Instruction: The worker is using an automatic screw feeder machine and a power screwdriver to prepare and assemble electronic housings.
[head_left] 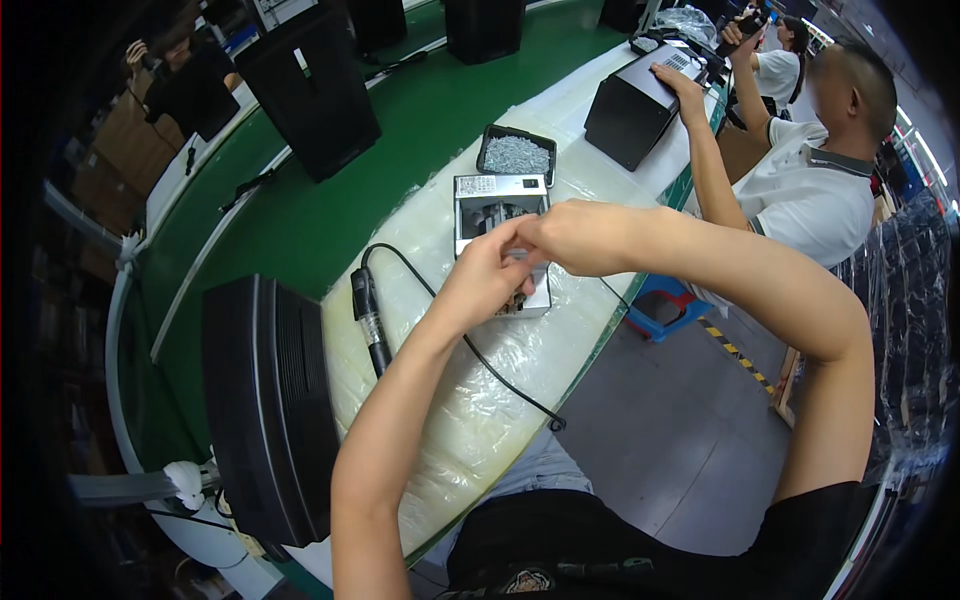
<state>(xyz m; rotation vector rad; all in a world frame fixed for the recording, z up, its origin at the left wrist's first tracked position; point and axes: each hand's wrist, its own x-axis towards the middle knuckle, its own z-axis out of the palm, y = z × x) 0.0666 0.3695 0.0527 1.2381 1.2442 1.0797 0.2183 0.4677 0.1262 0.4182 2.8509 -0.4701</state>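
Observation:
An open silver metal case (540, 297) with a dark interior stands on the plastic-covered bench in front of me. Its far panel carries a pale label and a small black switch (530, 184). My left hand (485, 274) reaches over the case from the left, its fingers bent inward. My right hand (572, 238) comes in from the right with fingers curled, and the fingertips of both hands meet above the case. Whatever they pinch is hidden behind the fingers. Dark parts inside the case show past my knuckles.
A black tray (551, 165) of small silver screws sits just beyond the case. At the left lie a power screwdriver (372, 325) and its black cable (500, 378), near a large black housing (262, 410). A co-worker's hand (682, 88) rests on a black-and-silver box (632, 118) at far right.

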